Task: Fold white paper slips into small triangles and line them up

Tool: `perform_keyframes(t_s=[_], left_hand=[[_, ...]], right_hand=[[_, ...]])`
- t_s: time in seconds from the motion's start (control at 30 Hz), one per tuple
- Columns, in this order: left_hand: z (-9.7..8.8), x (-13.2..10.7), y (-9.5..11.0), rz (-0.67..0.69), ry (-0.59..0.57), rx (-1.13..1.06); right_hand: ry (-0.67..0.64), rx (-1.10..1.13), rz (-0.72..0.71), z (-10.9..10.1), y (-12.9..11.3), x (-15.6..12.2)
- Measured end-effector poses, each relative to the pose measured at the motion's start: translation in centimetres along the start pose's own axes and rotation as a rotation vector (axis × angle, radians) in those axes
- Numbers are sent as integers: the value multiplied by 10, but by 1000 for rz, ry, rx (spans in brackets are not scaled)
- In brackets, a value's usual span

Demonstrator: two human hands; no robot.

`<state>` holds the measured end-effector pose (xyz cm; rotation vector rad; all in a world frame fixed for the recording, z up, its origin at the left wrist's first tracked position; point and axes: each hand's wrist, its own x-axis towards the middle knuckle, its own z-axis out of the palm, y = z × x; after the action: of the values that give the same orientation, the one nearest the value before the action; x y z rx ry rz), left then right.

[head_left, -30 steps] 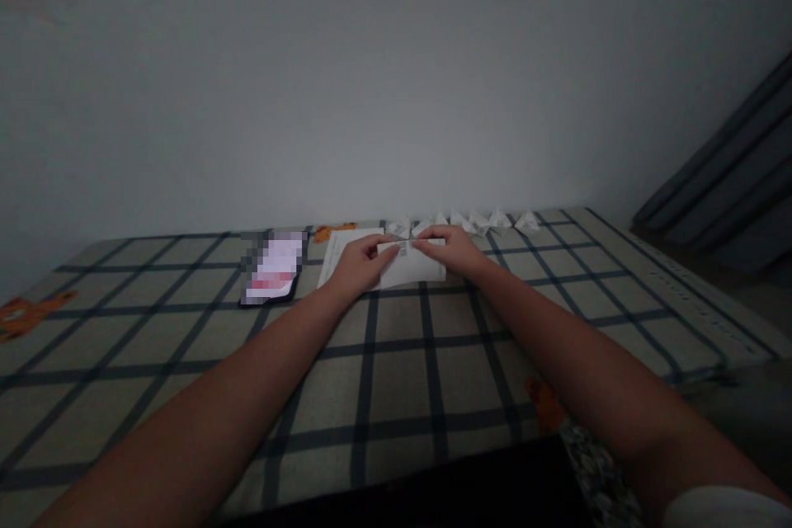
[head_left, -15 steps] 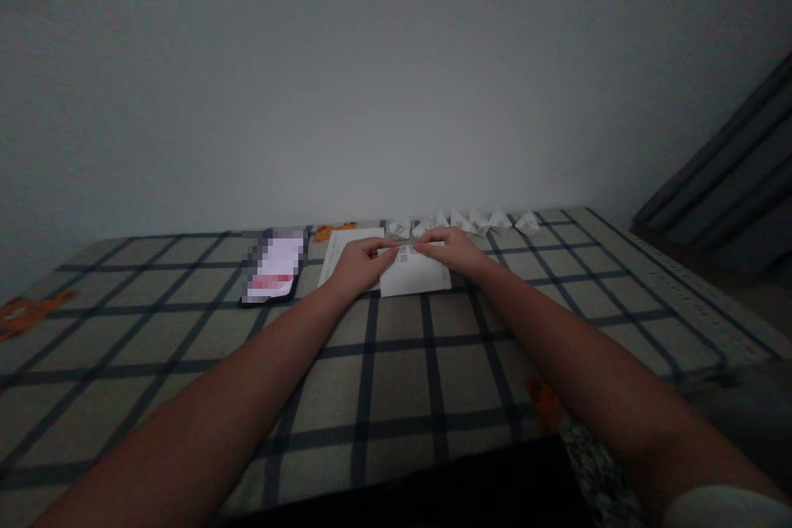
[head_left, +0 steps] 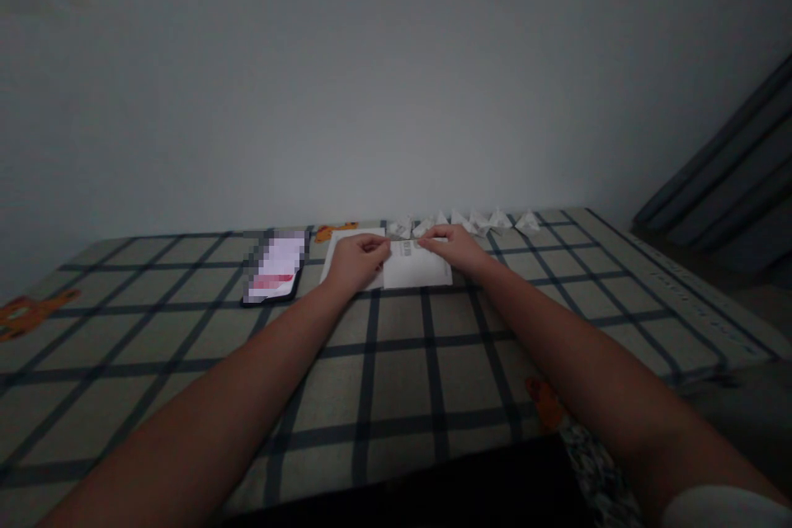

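A small white sheet of paper (head_left: pixel 417 268) with dark print near its top edge is held up between both hands. My left hand (head_left: pixel 357 262) is closed, thumb and fingers pinching the sheet's upper left corner. At the upper right part of the sheet, my right hand (head_left: pixel 454 247) pinches the top edge with thumb and fingertips. Behind my left hand lies a larger white paper (head_left: pixel 337 241), partly covered by the hand. Just beyond the hands stand several folded white paper pyramids (head_left: pixel 500 219) in a row near the wall.
A phone (head_left: pixel 275 268) with a lit, blurred screen lies left of the hands. Everything rests on a checked cloth (head_left: pixel 399 379) with orange figures. The grey wall (head_left: pixel 396 82) rises behind the far edge; a dark curtain (head_left: pixel 736 157) hangs at the right.
Both hands have shifted slightly, the left one a little lower on its side. The small sheet has tilted a bit, and more of its print shows between the hands.
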<state>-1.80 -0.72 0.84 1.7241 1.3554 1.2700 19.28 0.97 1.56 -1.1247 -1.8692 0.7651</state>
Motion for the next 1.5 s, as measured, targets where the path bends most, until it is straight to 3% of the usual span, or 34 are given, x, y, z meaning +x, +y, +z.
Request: perform_keyframes(t_s=[0.47, 0.8, 0.93, 1.13, 1.5], left_hand=[[-1, 3, -5, 121, -60, 8], [-1, 4, -4, 19, -107, -223], [1, 1, -3, 31, -113, -174], [3, 2, -6, 57, -40, -130], [2, 12, -19, 36, 110, -326]], right_hand=[[37, 54, 30, 0, 5, 2], [53, 71, 21, -1, 4, 1], [29, 66, 11, -1, 2, 0], [40, 101, 34, 1, 5, 1], [116, 316, 60, 0, 14, 7]])
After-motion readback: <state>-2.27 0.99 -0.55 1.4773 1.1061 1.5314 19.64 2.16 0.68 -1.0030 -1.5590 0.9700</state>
